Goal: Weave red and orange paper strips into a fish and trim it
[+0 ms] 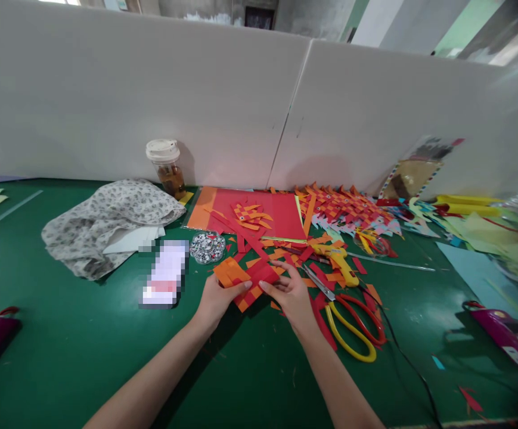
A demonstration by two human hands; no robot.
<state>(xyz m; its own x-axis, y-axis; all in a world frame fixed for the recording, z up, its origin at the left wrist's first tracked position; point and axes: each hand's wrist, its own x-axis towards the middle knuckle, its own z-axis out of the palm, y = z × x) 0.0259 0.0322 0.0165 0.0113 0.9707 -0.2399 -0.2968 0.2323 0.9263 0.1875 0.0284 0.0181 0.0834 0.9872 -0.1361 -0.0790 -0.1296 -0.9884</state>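
Between my two hands is a woven piece of red and orange paper strips [255,289], held a little above the green table. My left hand [219,295] pinches its orange side, thumb on top. At the red side, my right hand [291,292] grips with the thumb on top and the index finger stretched along the far edge. Just right of that hand lie scissors [352,328] with one red and one yellow handle. Beyond them is a yellow glue gun [340,262] with a black cord. A woven paper fish [250,215] rests on red and orange sheets [281,210].
Several woven fish [341,205] are piled at the back right among paper scraps. A container of googly eyes [208,247], a blurred phone [166,274], a patterned cloth [111,223] and a lidded cup of tea-coloured drink [169,170] stand left. A white partition [151,89] closes the back.
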